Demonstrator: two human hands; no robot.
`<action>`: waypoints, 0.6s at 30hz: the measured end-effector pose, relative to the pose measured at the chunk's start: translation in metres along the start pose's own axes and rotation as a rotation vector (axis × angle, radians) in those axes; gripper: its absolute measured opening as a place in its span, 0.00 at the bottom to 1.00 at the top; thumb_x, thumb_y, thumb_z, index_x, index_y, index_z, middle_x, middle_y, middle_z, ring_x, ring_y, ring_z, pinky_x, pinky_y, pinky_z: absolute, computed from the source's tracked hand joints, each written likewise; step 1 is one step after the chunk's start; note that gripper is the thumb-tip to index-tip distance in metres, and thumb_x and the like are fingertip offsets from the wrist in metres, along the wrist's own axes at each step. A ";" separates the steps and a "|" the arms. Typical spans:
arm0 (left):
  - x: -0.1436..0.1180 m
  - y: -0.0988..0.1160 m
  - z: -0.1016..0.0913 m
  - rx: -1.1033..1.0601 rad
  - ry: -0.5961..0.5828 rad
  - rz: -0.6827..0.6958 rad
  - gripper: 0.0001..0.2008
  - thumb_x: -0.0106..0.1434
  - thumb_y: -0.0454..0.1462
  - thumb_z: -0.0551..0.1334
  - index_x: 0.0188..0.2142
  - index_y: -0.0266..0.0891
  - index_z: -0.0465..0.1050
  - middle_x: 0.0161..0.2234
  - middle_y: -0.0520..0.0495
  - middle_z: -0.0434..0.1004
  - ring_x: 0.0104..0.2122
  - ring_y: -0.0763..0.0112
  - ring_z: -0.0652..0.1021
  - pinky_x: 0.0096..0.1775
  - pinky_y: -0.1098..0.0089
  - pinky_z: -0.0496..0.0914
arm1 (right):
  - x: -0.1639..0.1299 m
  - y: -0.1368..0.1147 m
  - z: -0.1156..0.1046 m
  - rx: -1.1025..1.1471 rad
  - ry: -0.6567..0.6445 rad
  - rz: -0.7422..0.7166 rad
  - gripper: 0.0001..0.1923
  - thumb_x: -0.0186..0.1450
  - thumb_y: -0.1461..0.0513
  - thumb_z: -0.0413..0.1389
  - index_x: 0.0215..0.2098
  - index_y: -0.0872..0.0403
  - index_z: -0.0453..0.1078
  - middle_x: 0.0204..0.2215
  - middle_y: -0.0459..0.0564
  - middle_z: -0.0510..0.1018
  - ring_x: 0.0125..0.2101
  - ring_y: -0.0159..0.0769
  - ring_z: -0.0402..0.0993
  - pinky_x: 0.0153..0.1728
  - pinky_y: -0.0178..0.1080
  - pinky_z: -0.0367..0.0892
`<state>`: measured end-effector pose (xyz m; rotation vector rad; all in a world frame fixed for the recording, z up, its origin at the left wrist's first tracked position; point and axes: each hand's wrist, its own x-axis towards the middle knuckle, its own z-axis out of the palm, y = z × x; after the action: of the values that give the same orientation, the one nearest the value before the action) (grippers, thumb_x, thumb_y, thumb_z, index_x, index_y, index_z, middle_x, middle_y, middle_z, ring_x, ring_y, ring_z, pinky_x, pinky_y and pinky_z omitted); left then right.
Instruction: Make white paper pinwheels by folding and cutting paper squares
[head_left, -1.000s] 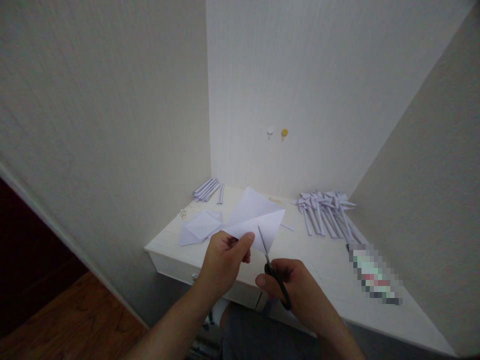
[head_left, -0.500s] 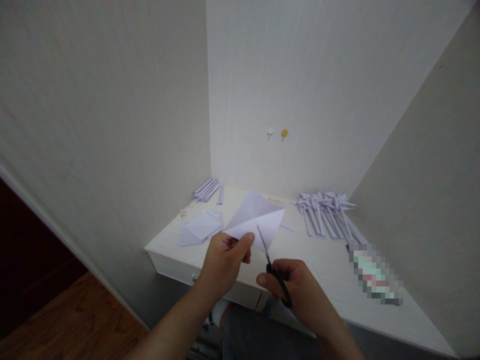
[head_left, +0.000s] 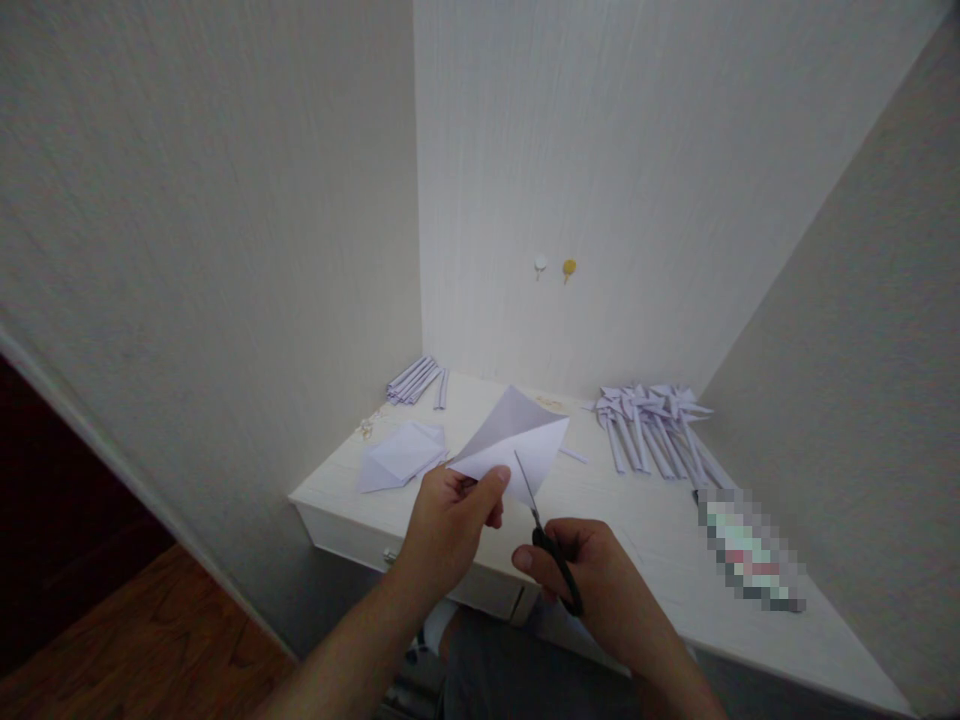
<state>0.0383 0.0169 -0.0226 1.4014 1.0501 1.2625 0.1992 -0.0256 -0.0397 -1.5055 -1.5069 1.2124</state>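
Note:
A square of white paper (head_left: 517, 432), creased and slightly bowed, is pinched by its near left edge in my left hand (head_left: 454, 520). My right hand (head_left: 589, 570) grips black-handled scissors (head_left: 555, 560), with fingers and thumb at the handles. One blade lies across the paper's face near its lower corner; the other blade is hidden behind the sheet. On the desk to the left, beside my left hand, rests a small stack of creased white paper squares (head_left: 403, 455).
White paper pinwheels (head_left: 652, 405) with rolled sticks lie at the desk's back right. Rolled paper sticks (head_left: 412, 380) are piled at the back left. A blurred-out object (head_left: 750, 555) sits on the white desk (head_left: 645, 580) to the right. Walls enclose three sides.
The paper's far corner has dipped slightly and its right side has drawn in a little. Both hands and the scissors stay nearly where they were.

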 end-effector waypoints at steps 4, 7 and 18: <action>0.000 -0.001 0.000 -0.003 -0.005 -0.001 0.20 0.58 0.48 0.62 0.15 0.40 0.68 0.15 0.51 0.68 0.19 0.71 0.70 0.26 0.70 0.66 | 0.000 -0.003 0.000 0.005 -0.003 0.005 0.26 0.52 0.42 0.65 0.17 0.53 0.63 0.15 0.41 0.61 0.19 0.29 0.54 0.21 0.35 0.50; 0.001 -0.002 0.000 -0.025 -0.010 -0.002 0.20 0.57 0.47 0.63 0.15 0.40 0.68 0.15 0.51 0.68 0.19 0.71 0.70 0.26 0.70 0.66 | 0.000 -0.003 0.000 0.010 -0.018 0.000 0.27 0.52 0.42 0.65 0.17 0.53 0.63 0.15 0.41 0.61 0.20 0.29 0.54 0.22 0.35 0.50; 0.000 -0.004 -0.001 -0.013 -0.037 -0.004 0.21 0.60 0.46 0.62 0.14 0.40 0.68 0.15 0.51 0.68 0.19 0.72 0.69 0.28 0.70 0.65 | 0.000 0.003 0.000 0.008 -0.019 -0.015 0.26 0.55 0.44 0.65 0.18 0.53 0.64 0.15 0.41 0.62 0.19 0.29 0.54 0.21 0.35 0.50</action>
<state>0.0369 0.0175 -0.0266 1.4072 1.0174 1.2342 0.2005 -0.0255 -0.0424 -1.4791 -1.5216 1.2256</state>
